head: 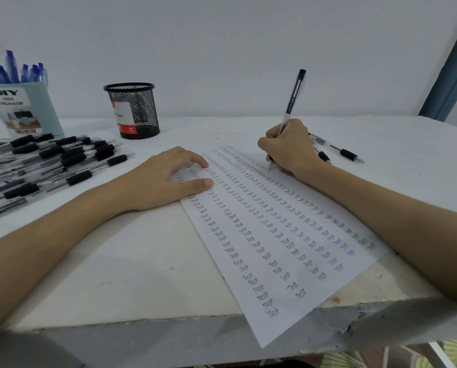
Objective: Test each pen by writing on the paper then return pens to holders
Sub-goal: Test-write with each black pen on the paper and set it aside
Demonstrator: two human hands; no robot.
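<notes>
Fingers of your right hand hide the grip of the clear black-capped pen they pinch, tip on the white sheet of paper covered in "Test". Your left hand rests flat, holding the sheet on the white surface.

White table, paper, loose black pens, mesh cup, blue organizer.
</notes>
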